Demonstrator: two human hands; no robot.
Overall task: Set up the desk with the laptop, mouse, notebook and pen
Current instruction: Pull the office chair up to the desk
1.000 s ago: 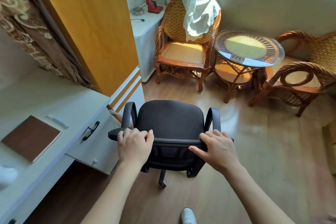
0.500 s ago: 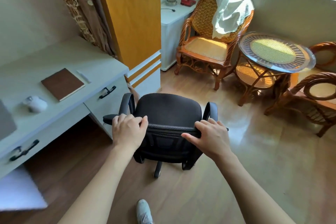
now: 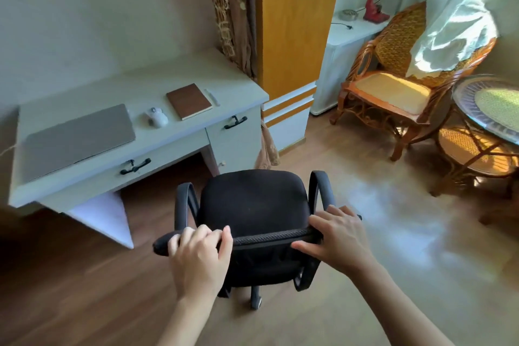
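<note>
From the head camera, our left hand (image 3: 200, 257) curls over the top edge of the black chair (image 3: 254, 205) backrest, and our right hand (image 3: 338, 237) grips its other end, likely to steer it. On the counter (image 3: 179, 78) the closed laptop (image 3: 78, 137), mouse (image 3: 156, 117), notebook (image 3: 188, 101) and pen (image 3: 212, 97) lie in a row, seemingly arranged for use.

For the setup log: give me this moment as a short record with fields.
desk top: closed laptop, mouse, notebook, pen, lined up left to right
laptop lid: shut
chair: black, out from the desk, off its right end
left hand: grips the backrest top
right hand: grips the backrest top
drawers: shut
</note>
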